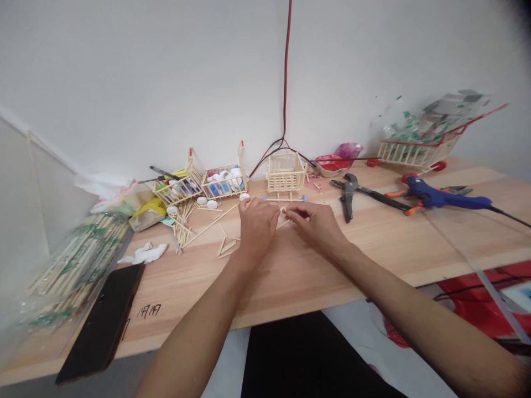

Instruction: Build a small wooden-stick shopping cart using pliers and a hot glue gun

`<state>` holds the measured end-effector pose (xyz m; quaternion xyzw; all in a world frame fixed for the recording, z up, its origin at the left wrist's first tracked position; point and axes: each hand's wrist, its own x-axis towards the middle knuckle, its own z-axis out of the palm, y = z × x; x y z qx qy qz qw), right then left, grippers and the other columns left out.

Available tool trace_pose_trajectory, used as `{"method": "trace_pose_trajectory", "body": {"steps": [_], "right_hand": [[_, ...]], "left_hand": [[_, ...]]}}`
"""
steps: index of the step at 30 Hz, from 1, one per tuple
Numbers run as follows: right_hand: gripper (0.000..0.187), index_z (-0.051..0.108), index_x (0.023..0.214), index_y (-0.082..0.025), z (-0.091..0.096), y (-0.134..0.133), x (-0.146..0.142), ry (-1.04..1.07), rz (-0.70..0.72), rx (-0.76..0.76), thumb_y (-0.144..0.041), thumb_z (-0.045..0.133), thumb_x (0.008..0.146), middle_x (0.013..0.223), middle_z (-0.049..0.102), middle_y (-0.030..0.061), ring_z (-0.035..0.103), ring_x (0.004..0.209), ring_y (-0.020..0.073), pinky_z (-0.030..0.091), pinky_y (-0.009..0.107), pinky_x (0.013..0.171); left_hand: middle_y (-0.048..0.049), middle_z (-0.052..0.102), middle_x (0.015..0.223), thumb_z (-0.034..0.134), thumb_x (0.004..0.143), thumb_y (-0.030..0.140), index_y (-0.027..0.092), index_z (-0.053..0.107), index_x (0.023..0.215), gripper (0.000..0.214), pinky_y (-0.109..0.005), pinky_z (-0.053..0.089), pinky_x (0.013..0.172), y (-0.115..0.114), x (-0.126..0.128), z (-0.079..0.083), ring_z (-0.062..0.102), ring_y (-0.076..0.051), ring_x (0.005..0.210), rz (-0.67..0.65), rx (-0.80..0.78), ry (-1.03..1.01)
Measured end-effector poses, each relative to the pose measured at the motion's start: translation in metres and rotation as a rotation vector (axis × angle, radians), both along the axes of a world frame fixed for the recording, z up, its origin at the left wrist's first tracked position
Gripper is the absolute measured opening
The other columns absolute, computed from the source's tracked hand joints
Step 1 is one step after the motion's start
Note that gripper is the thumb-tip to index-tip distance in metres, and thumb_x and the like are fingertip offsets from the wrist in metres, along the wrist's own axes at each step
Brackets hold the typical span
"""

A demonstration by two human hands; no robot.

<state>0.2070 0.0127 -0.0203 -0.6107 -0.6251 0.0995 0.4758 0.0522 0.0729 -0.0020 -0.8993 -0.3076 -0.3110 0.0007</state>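
My left hand (256, 223) and my right hand (317, 224) meet over the middle of the wooden table (373, 249), fingers curled. Between their fingertips sits a small white bit on a thin wooden stick (283, 210), pinched from both sides. Just beyond the hands stands a small basket frame of wooden sticks (285, 173) on a stick axle with pale caps. Loose cut sticks (226, 245) lie left of my left hand.
Two more stick carts with bottle caps (207, 182) stand at the back left, a larger cart with red trim (418, 150) at the back right. Pliers (349, 193), a blue glue gun (440, 198), a black phone (103, 320), bundled sticks (70, 265), a red and black cable (285, 83).
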Motion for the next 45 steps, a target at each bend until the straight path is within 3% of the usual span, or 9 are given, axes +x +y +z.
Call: {"method": "trace_pose_trajectory", "body": {"steps": [20,24,28,31,45], "right_hand": [[0.019,0.075,0.084,-0.02,0.0024,-0.0013,0.0,0.04,-0.016,-0.019,-0.029,0.059,0.084,0.082,0.074,0.0022,0.065,0.074,0.0178,0.044,0.027,0.067],[0.027,0.076,0.095,-0.021,0.0046,-0.0016,0.0015,0.076,-0.076,-0.037,-0.035,0.055,0.087,0.083,0.075,0.0028,0.067,0.074,0.0198,0.046,0.029,0.068],[0.031,0.074,0.104,-0.02,0.0041,-0.0005,0.0029,0.135,-0.076,0.01,-0.037,0.054,0.088,0.1,0.074,0.0051,0.067,0.082,0.0202,0.049,0.029,0.069],[0.028,0.073,0.099,-0.018,0.0031,0.0003,0.0031,0.151,-0.073,0.041,-0.036,0.054,0.087,0.099,0.074,0.0062,0.066,0.087,0.02,0.049,0.028,0.068],[0.016,0.07,0.086,-0.018,0.0057,0.0005,0.0023,0.178,-0.014,0.008,-0.029,0.059,0.083,0.08,0.07,0.002,0.06,0.072,0.0152,0.04,0.026,0.062]], "left_hand": [[-0.0039,0.071,0.082,0.051,0.089,0.021,0.021,0.07,0.083,0.02,-0.042,0.029,0.094,0.0001,0.0005,0.0015,0.056,-0.021,0.089,0.001,-0.041,-0.049],[-0.0037,0.073,0.082,0.056,0.087,0.022,0.021,0.073,0.084,0.017,-0.038,0.036,0.088,0.0015,0.0007,0.0035,0.06,-0.021,0.085,0.016,-0.162,-0.194],[-0.0017,0.074,0.076,0.059,0.084,0.02,0.021,0.075,0.081,0.016,-0.032,0.043,0.079,0.0036,0.0006,0.0041,0.064,-0.018,0.077,-0.016,-0.297,-0.346],[-0.0006,0.074,0.075,0.062,0.081,0.019,0.021,0.075,0.08,0.014,-0.03,0.046,0.078,0.0038,0.0006,0.0042,0.065,-0.017,0.075,-0.018,-0.368,-0.408],[0.0005,0.075,0.077,0.064,0.078,0.02,0.021,0.076,0.082,0.012,-0.026,0.048,0.075,-0.0014,0.0028,0.0084,0.067,-0.015,0.074,-0.028,-0.546,-0.482]]}}
